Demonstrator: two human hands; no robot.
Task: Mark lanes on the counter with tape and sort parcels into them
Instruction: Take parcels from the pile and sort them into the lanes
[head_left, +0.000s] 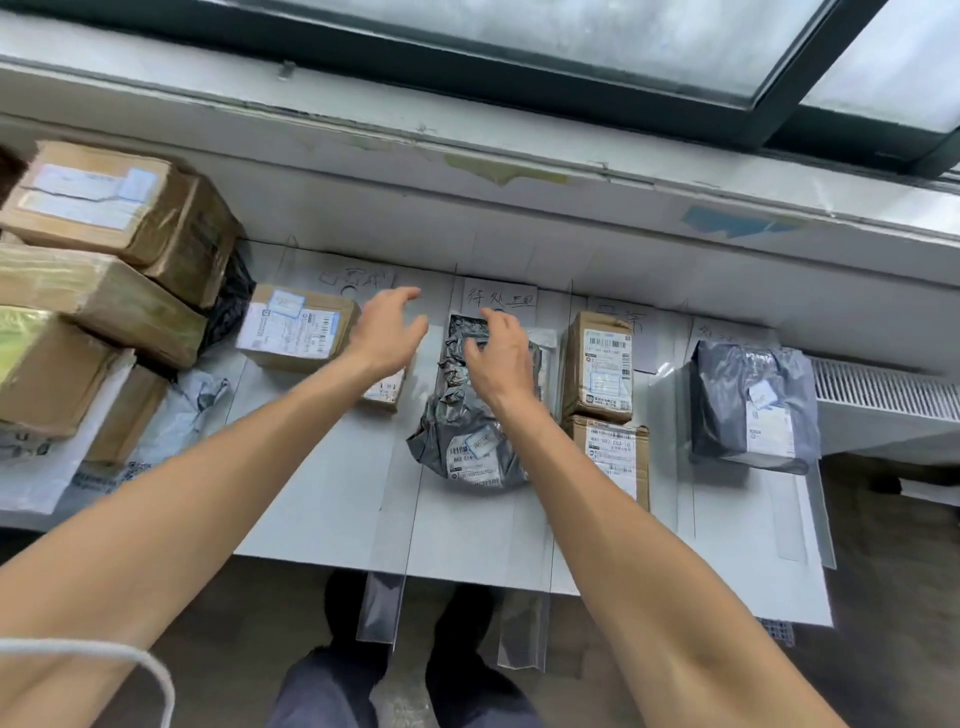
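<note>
Surface is carrying four taped lanes running 6 to 12 o'clock, each with a handwritten paper slip at the 12 o'clock end. Clear tape strips are hanging off the near edge.

- Grey poly bag is lying in the second lane, dead centre, label end toward 6 o'clock.
- Right hand is sitting on the bag's crumpled 12 o'clock end, fingers curled onto the film. Cannot tell whether it is truly pinching.
- Left hand is hovering open at 11 o'clock, fingers spread, holding nothing, above a small box.

Handling, by my reckoning: the bag is looking soft, light and slick, sagging around loose contents. Taking it by one gathered end risks the film sliding, so I am favouring both hands, one at each end or cupped beneath.

Lane contents:
- First lane: labelled carton plus the small box.
- Second: the grey poly bag.
- Third: two cardboard boxes end to end, touching.
- Fourth: a dark wrapped parcel.
- Unsorted pile is waiting at 9 o'clock; those cartons look stiff and easy to grip by the sides.
</note>
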